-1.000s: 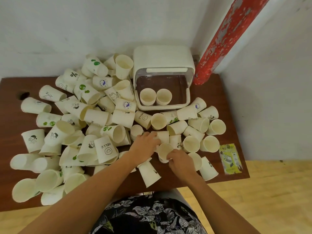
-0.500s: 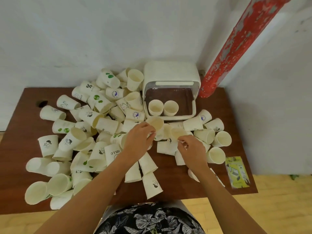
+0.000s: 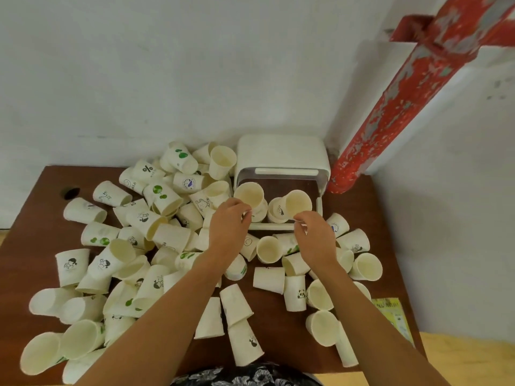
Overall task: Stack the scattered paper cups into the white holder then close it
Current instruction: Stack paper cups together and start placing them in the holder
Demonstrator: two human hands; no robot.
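Two hands are mine, and each one pinches the rim of a paper cup. My left hand [image 3: 228, 218] has its fingers closed on the left cup [image 3: 249, 195]. My right hand [image 3: 313, 235] has its fingers closed on the right cup [image 3: 298, 203]. Lots of loose cups [image 3: 117, 263] lie on their sides on the brown table [image 3: 33, 218], below my hands and out to both sides.

Just past my fingertips sits the white holder [image 3: 281, 156], open at the front. Two short stacks stand inside it, and I hold my cups right over them.

I think things could go wrong here. If I let go while a cup is tipped, it may not slide in and could fall over. If I push too hard, the thin rim may bend. My wrists are near the loose cups, so I could knock some off the table.
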